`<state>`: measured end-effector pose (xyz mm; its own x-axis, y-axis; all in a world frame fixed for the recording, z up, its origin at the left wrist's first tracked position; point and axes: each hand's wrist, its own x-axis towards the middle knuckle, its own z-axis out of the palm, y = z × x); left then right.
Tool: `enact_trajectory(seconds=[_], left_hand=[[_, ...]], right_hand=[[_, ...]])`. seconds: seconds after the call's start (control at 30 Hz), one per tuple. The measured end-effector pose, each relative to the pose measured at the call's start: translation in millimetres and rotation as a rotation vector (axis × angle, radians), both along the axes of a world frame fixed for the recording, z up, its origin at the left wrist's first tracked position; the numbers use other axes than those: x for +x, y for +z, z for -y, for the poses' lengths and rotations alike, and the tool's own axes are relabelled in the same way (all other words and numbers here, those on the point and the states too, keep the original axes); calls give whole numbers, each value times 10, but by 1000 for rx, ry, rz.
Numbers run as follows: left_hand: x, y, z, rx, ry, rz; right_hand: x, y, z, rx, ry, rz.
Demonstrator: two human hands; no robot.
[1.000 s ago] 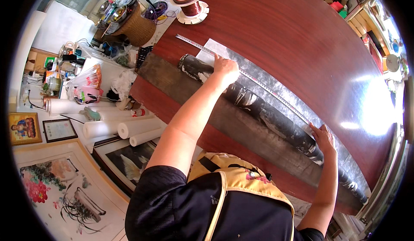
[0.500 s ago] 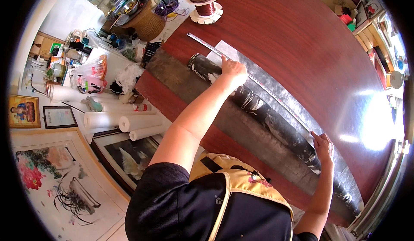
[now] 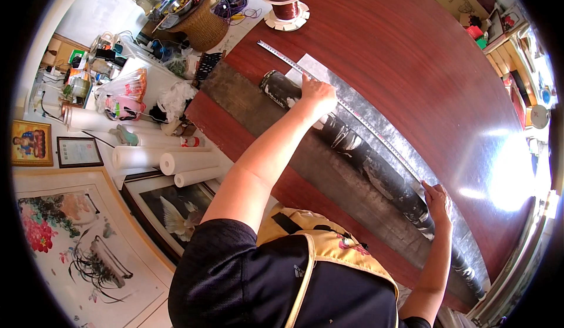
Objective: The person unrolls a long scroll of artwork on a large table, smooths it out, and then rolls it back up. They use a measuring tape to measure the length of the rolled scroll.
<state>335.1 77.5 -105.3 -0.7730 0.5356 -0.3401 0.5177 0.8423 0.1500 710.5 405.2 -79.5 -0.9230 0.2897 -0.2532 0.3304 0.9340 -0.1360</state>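
Note:
A pale tape measure (image 3: 376, 135) stretches diagonally over a grey sheet (image 3: 470, 240) on the dark red table, its far end reaching past the sheet's upper left corner. Beside it runs a long black roll (image 3: 376, 172) with whitish patches. My left hand (image 3: 319, 98) reaches across the roll with fingers closed at the tape's edge, covering part of both. Farther down to the right, my right hand (image 3: 437, 203) pinches the tape where it meets the fingers. Whatever lies in that palm is hidden.
A spool of copper-coloured wire (image 3: 285, 9) stands at the table's far left edge. To the left are white paper rolls (image 3: 188, 162), plastic bags (image 3: 126, 96) and framed pictures (image 3: 88, 234). A woven basket (image 3: 202, 25) stands behind them. Light glares off the table's right side (image 3: 505, 163).
The whole view has shifted slightly. Both hands keep their places along the tape measure, and the roll and sheet lie as before.

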Motion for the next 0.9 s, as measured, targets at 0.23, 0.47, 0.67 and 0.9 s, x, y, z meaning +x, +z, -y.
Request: enact_trajectory(seconds=[0.23, 0.47, 0.67, 0.9], left_hand=[[25, 67, -19, -22, -14, 23], [31, -9, 8, -3, 1, -25], [97, 30, -86, -57, 36, -69], [883, 59, -847, 106, -165, -8]], right_hand=[[0, 6, 11, -21, -49, -6], [-17, 23, 40, -14, -56, 25], [56, -58, 16, 18, -42, 59], [58, -155, -82, 67, -43, 177]])
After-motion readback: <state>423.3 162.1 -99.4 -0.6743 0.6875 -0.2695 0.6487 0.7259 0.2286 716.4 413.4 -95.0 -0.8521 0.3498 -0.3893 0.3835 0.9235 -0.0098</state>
